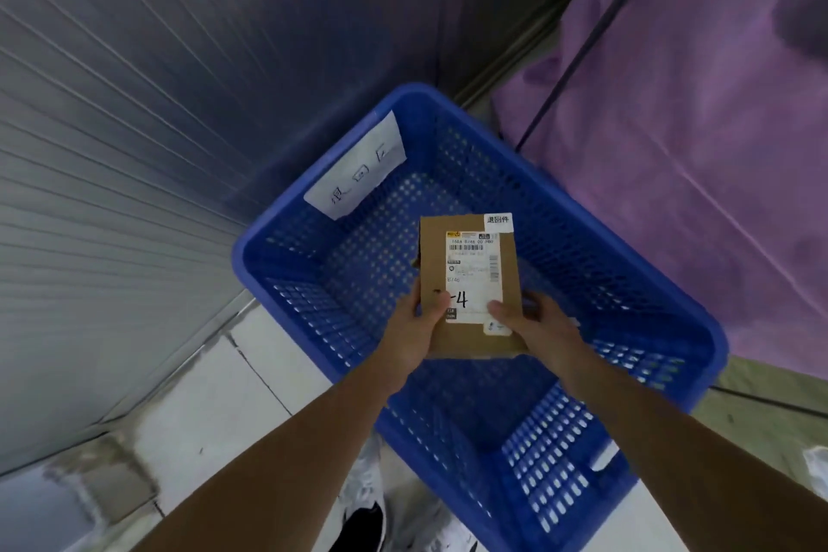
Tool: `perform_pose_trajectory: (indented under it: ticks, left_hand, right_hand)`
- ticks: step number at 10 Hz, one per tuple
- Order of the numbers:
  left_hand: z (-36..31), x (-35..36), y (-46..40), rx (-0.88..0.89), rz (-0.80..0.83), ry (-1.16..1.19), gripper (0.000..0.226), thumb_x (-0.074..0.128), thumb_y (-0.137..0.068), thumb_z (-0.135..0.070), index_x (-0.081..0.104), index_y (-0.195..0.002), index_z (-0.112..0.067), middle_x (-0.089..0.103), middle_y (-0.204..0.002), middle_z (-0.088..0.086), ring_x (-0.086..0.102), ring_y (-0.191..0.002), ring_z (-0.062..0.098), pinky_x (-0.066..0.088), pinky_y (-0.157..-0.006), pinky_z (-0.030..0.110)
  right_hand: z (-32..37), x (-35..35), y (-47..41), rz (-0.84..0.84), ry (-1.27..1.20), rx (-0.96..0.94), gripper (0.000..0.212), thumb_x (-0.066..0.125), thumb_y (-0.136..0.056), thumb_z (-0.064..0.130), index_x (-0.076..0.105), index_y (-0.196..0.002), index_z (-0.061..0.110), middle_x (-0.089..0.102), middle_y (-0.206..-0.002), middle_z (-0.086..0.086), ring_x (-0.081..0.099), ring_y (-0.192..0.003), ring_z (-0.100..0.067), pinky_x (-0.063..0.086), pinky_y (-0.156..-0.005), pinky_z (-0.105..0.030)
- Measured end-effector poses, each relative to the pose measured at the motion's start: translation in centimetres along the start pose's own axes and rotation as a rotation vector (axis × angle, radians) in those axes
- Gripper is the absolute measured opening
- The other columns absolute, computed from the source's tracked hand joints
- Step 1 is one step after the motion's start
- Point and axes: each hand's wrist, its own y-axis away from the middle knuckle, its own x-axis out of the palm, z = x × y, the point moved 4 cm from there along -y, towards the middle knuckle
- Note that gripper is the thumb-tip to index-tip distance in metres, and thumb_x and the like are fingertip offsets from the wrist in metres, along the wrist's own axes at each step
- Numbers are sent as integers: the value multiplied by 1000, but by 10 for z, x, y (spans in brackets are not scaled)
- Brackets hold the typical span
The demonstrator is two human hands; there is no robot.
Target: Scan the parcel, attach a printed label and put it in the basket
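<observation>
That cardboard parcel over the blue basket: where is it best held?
By its near short end, from both long sides, as the left hand and right hand do. The parcel is flat and narrow, so thumbs sit on top, leaving the far end free over the basket.

Parcel (470,282), top right corner: small white sticker (498,221) printed 退回件. Shipping label (474,278) on parcel face: top line reads roughly "160A B746 00 P00" above a barcode, "B746" lower left, handwritten "-4" in black marker near its bottom, the start hidden under a thumb; remaining print too small to read. Paper sign (356,166) on the basket wall (560,211), up and left of parcel: three handwritten characters, first two seem 退回, third unclear.
</observation>
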Motion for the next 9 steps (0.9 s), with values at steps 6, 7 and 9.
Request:
perform_pose_trajectory:
  ticks: [6,7,9]
  left_hand:
    - [96,-22,-139,-195,-166,-311,46,54,-109,-27,33,-145,-8,59,-141,14,55,-106,21,43,-84,34]
    - [104,-21,-153,-205,-192,-403,44,52,-109,-28,35,-145,-11,60,-138,15,60,-113,28,43,-81,36]
    - [102,-24,-153,-206,-141,-444,42,54,-107,-19,43,-146,-8,60,-131,10,60,-115,27,43,-82,28]
  right_hand:
    - [-83,67,-136,81,160,55,42,53,-106,29,50,-148,28,61,-134,-6,61,-113,-28,57,-84,-41]
    - [-92,78,-144,52,91,38,45,57,-104,24,49,-148,25,66,-122,-9,64,-97,-24,58,-79,-40]
    - [-87,73,-130,210,45,44,59,69,-95,42,46,-148,30,50,-151,2,50,-133,-21,45,-110,-44]
